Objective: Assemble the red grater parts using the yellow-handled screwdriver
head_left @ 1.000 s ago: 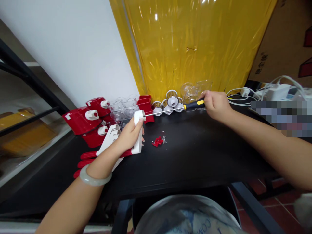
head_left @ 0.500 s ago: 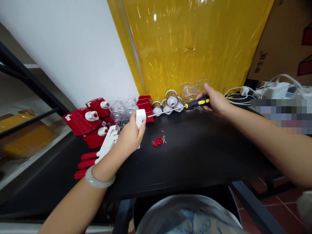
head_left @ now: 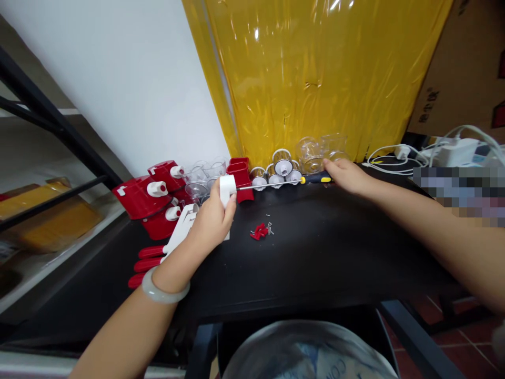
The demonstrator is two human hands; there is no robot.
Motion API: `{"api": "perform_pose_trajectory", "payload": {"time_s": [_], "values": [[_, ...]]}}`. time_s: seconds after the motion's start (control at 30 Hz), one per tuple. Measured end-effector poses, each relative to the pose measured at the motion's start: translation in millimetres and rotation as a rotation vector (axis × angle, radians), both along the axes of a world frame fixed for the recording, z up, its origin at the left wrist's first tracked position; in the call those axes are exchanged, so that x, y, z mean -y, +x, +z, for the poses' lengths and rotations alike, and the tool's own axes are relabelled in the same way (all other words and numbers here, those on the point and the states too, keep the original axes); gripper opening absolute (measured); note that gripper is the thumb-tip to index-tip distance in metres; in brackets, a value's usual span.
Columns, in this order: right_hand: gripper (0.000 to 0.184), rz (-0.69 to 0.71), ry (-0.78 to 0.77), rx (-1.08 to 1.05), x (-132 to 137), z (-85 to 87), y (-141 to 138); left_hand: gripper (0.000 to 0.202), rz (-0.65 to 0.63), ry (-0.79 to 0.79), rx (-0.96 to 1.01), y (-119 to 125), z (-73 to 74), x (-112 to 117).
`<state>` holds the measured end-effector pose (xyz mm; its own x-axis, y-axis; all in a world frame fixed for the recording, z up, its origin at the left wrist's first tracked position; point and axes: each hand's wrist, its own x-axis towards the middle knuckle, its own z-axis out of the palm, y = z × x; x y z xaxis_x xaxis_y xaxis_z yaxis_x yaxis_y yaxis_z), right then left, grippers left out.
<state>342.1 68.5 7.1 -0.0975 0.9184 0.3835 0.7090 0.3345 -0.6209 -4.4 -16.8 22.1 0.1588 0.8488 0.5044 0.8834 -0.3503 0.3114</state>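
My left hand is closed around a white plastic part, held above the black table. Against that part rests the tip of a long screwdriver with a black and yellow handle, lying nearly level. My right hand grips the handle's end, thumb on top. Below, between the hands, small red pieces lie beside several loose screws. Behind the shaft stand several metal-and-white drums and a red square-mouthed part. Whether the tip sits in a screw cannot be seen.
Red housings with white knobs are stacked at left, near white arms with red handles. Clear cups stand at the back. White cables lie at right. A lined bin is below the table's front edge.
The screwdriver's handle end has dropped slightly, and my right hand has shifted its hold on it. My left hand keeps the white part in place. The view has moved a little.
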Motion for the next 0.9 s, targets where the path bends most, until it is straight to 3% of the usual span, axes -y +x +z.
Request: {"api": "perform_pose_trajectory", "payload": {"time_s": [0.43, 0.73, 0.9], "values": [[0.057, -0.08, 0.272, 0.038, 23.3, 7.5, -7.7, 0.032, -0.113, -0.115, 0.199, -1.2, 1.1, -3.2], [0.033, -0.069, 0.495, 0.166, 26.5, 8.2, 1.9, 0.033, -0.126, -0.395, 0.49, 3.6, 0.5, -3.0], [0.029, -0.111, 0.599, 0.218, 28.6, 10.8, 7.6, 0.036, -0.127, -0.473, 0.557, 5.8, 1.3, -0.3]]}}
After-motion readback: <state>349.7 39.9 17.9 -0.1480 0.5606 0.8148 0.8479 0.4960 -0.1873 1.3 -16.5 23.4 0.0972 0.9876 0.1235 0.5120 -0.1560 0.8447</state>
